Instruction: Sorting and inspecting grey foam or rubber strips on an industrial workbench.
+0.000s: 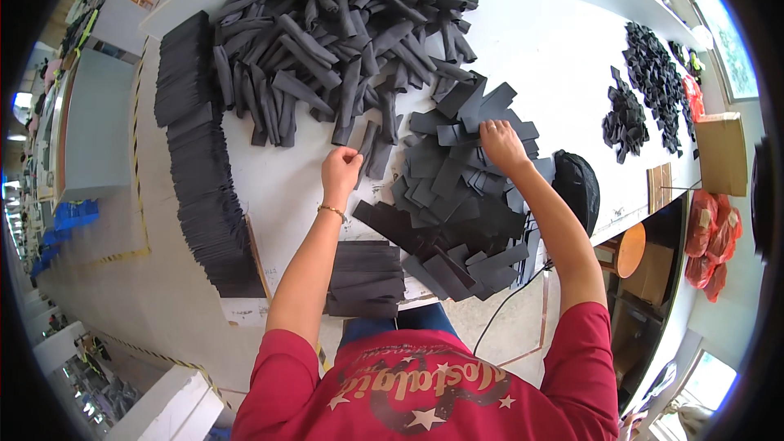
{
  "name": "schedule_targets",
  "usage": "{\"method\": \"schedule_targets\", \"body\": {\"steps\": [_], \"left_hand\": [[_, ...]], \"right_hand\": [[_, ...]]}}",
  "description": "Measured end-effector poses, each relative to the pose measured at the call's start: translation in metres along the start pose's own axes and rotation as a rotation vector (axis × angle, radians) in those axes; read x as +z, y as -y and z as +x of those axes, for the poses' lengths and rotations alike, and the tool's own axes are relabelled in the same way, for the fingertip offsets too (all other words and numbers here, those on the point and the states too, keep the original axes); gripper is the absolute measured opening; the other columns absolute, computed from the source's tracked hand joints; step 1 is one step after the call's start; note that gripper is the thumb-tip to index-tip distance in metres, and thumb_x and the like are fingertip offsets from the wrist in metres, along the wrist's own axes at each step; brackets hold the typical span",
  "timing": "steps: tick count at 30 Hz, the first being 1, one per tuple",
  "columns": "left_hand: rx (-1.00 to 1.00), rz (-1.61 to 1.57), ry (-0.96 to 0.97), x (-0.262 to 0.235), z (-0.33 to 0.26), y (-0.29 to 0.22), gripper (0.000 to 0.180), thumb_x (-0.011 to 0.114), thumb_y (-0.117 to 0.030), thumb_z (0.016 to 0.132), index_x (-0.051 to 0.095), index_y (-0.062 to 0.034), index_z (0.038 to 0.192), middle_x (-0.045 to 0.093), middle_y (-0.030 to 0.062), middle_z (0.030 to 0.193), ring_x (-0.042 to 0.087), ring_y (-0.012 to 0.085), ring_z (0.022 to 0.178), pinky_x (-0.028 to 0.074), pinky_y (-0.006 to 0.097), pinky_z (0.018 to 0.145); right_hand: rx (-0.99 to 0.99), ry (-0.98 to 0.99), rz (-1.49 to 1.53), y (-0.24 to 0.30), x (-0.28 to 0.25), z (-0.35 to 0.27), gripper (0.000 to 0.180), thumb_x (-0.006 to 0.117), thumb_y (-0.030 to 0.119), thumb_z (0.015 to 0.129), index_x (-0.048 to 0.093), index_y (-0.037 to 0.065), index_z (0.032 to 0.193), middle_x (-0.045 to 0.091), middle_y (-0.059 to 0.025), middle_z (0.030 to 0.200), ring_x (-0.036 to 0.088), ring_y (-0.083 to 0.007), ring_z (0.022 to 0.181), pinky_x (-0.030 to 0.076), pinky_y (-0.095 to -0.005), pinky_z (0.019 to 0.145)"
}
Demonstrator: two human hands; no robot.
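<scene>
My left hand (341, 170) is closed in a pinch at the side of a narrow dark fabric sleeve (367, 151), near the front of a big heap of similar rolled sleeves (327, 49). My right hand (502, 145) reaches onto a loose pile of flat dark rectangular pieces (445, 184). Its fingers are bent together over one piece at the pile's far side; the fingertips are partly hidden. Between my hands, another sleeve (380, 158) lies on the white table (539, 49).
A long row of stacked dark pieces (200, 180) lines the table's left edge. Another stack (366, 278) lies in front of me. Small dark bundles (626, 118) are at the right, beyond a black bag (576, 194). A cable (510, 310) hangs near the front edge; a round stool (630, 251) stands at right.
</scene>
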State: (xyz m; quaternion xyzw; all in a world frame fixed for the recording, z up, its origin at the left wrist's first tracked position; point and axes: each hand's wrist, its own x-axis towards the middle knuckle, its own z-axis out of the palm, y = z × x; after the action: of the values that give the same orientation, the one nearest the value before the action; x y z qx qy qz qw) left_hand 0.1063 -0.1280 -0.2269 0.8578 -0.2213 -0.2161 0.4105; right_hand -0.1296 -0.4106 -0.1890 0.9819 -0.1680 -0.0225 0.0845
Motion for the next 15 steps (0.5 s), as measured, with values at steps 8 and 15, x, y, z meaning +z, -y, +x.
{"method": "schedule_targets", "body": {"steps": [8, 15], "left_hand": [[-0.412, -0.949, 0.088, -0.054, -0.057, -0.032, 0.027, 0.071, -0.008, 0.084, 0.055, 0.0001, 0.105, 0.067, 0.0139, 0.085, 0.07, 0.0246, 0.072, 0.058, 0.033, 0.061], [-0.621, -1.458, 0.12, -0.069, -0.098, -0.015, 0.024, 0.069, -0.01, 0.087, 0.057, 0.0022, 0.104, 0.064, 0.0159, 0.097, 0.066, 0.0306, 0.096, 0.058, 0.045, 0.082]], "right_hand": [[-0.123, -0.257, 0.272, 0.014, -0.055, -0.034, 0.009, 0.059, 0.009, 0.074, 0.059, 0.009, 0.083, 0.056, -0.0062, 0.092, 0.056, -0.0256, 0.089, 0.043, -0.0379, 0.086], [-0.006, -0.23, 0.783, 0.096, -0.107, -0.06, 0.03, 0.064, 0.002, 0.081, 0.063, 0.008, 0.11, 0.063, -0.0104, 0.102, 0.059, -0.03, 0.101, 0.045, -0.0397, 0.09]]}}
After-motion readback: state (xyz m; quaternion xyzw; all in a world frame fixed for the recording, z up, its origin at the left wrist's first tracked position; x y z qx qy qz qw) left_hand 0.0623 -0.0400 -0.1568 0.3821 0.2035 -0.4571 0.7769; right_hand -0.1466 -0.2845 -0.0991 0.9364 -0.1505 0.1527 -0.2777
